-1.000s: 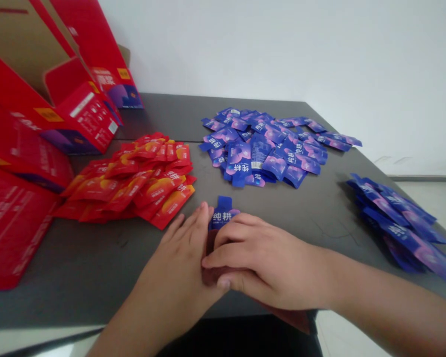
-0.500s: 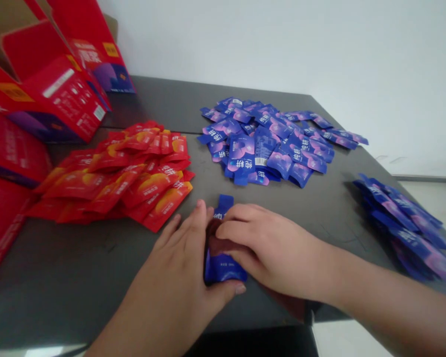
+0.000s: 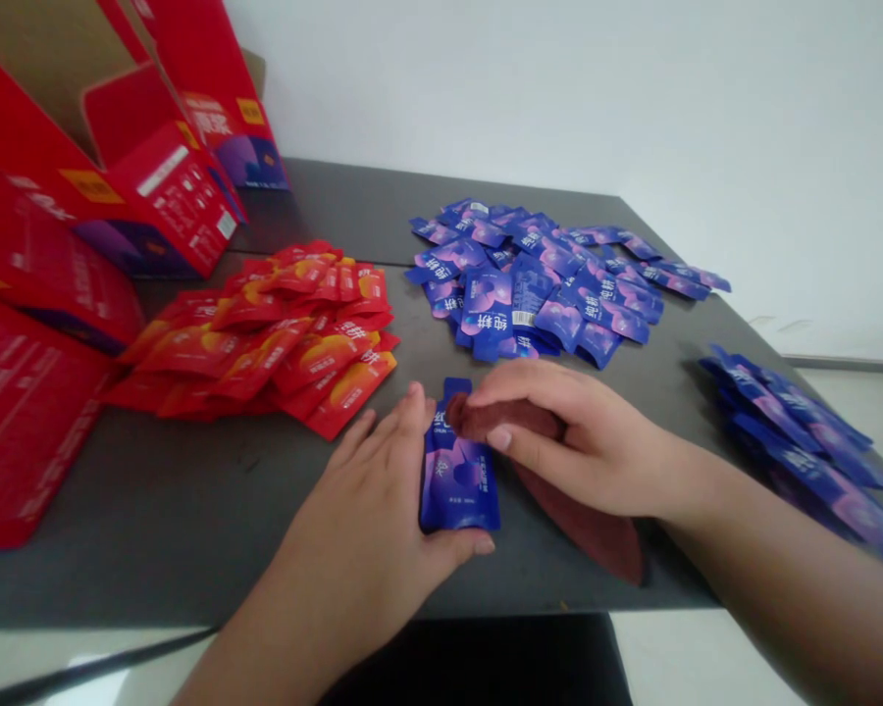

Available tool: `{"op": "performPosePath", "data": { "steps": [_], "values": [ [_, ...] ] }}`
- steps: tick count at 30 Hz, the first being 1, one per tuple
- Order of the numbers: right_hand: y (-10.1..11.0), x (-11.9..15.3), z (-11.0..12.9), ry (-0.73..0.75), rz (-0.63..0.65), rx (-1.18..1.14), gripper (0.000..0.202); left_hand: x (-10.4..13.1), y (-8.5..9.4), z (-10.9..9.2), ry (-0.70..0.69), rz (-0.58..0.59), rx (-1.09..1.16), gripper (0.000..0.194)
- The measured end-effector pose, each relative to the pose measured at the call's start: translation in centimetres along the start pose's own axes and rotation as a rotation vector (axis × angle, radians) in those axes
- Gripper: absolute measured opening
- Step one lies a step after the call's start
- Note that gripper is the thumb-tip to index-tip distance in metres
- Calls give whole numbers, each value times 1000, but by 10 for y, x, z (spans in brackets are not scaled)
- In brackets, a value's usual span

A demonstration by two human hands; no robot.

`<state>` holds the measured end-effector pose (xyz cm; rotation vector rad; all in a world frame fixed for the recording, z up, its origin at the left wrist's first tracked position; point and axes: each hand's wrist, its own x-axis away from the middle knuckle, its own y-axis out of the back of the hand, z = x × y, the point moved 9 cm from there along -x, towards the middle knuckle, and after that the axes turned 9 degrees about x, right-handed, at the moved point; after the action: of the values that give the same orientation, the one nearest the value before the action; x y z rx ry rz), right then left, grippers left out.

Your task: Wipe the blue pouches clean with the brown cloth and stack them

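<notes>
A blue-purple sachet with a narrow top tab lies flat on the table in front of me. My left hand rests along its left side, fingers stretched forward and thumb across its lower edge. Bunched in my right hand is a reddish-brown cloth. It touches the upper right part of the sachet, and its loose end trails toward the table's near edge. Beyond my hands lie a pile of similar blue sachets and, to the left, a pile of red-orange sachets.
Red cardboard boxes stand along the left side, at least one with open flaps. At the right edge of the dark table sits a smaller stack of blue sachets. A white wall rises behind the table.
My right hand has moved with the cloth up and to the right, uncovering much of the sachet's front. My left hand stays beside the sachet. The view has shifted slightly.
</notes>
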<state>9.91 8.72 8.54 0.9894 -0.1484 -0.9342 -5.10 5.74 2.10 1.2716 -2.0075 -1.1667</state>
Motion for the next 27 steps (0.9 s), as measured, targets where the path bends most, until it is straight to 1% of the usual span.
{"op": "performPosePath", "data": {
  "steps": [2,4,5,6,9,13,16,21,23,26,27],
  "values": [
    [-15,0,16,46,185,-150,25,0,0,-1,-17,-6,18,119],
    [-29,0,29,73,336,-243,21,0,0,-2,-46,-18,31,115],
    [-35,0,32,79,383,-257,20,1,0,-3,-59,-24,29,115],
    [-38,-1,34,84,404,-252,20,1,1,-4,-68,-30,23,115],
    [-43,-4,29,54,400,-197,24,2,2,-5,-79,-53,-6,119],
    [-46,-5,23,41,366,-143,20,3,3,-6,-92,-67,-20,120],
    [-45,-8,18,26,327,-66,16,3,2,-5,-86,-53,-24,126],
    [-39,-15,9,2,273,38,17,1,0,-3,-53,-4,-20,129],
    [-37,-17,6,-3,243,84,17,0,0,-2,-36,28,-3,121],
    [-36,-19,1,-1,191,166,18,-1,0,-3,-20,61,15,100],
    [-35,-19,-2,-8,166,195,18,-1,1,-4,-17,62,17,96]
  ]
}}
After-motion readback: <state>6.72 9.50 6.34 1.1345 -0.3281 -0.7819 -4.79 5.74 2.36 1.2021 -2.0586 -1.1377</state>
